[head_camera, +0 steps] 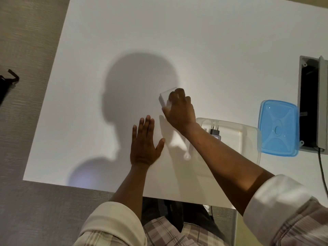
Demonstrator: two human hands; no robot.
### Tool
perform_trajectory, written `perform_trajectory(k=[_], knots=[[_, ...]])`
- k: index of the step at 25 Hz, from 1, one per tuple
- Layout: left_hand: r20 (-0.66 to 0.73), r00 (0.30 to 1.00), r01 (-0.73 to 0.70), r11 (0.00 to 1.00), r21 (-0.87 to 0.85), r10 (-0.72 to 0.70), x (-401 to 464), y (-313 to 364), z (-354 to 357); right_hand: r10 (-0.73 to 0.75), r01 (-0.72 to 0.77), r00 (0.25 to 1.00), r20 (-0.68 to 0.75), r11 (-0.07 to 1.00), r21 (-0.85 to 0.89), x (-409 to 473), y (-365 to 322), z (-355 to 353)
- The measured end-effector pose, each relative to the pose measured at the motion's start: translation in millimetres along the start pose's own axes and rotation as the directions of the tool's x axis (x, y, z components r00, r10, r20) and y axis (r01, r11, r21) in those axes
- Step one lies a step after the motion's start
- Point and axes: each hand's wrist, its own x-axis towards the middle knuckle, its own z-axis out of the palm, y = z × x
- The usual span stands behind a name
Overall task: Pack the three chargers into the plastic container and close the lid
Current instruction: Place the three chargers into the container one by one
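Observation:
My right hand (pixel 179 107) is closed over a white block-shaped charger (pixel 164 98) near the middle of the white table (pixel 159 41); whether the charger rests on the table or is lifted, I cannot tell. My left hand (pixel 144 142) lies flat on the table with fingers spread, holding nothing. To the right, partly under my right forearm, stands a clear plastic container (pixel 248 139), lidless. Inside it lies a black charger (pixel 215 131) with two prongs pointing away from me. The blue lid (pixel 278 128) lies on the table to the right of the container.
A grey cable box (pixel 312 103) is set into the table at the right edge, with a black cable (pixel 322 167) running down from it. A dark object (pixel 7 84) sits on the floor at far left. The table's near edge runs just in front of my body.

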Motion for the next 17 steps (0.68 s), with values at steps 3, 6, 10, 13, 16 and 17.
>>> perform_trajectory(k=[3,6,10,13,16,17], knots=[[0.002,1.0,0.001,1.0,-0.007,-0.001,0.7,-0.1,-0.8,0.046,-0.046,0.999,-0.001,0.998,-0.034,9.7,-7.2,0.9],[0.007,1.0,0.004,1.0,-0.005,-0.004,0.5,-0.6,-0.9,0.049,-0.047,0.998,0.047,0.997,-0.054,18.9,-11.8,0.2],[0.011,1.0,-0.001,1.0,-0.002,0.001,0.0,-0.5,-0.3,-0.031,0.031,0.998,0.05,0.999,-0.003,14.3,0.3,-0.8],[0.008,1.0,0.002,1.0,0.008,-0.002,0.4,0.0,-0.5,0.004,-0.004,1.0,-0.011,1.0,-0.029,9.5,4.0,2.1],[0.01,1.0,0.006,1.0,0.019,-0.006,1.4,-0.6,-0.4,0.099,-0.098,0.995,0.007,0.994,-0.044,8.2,-1.1,8.5],[0.011,1.0,0.006,1.0,0.022,-0.007,1.7,-1.2,-0.1,0.119,-0.118,0.993,0.016,0.992,-0.044,8.5,-2.8,10.3]])
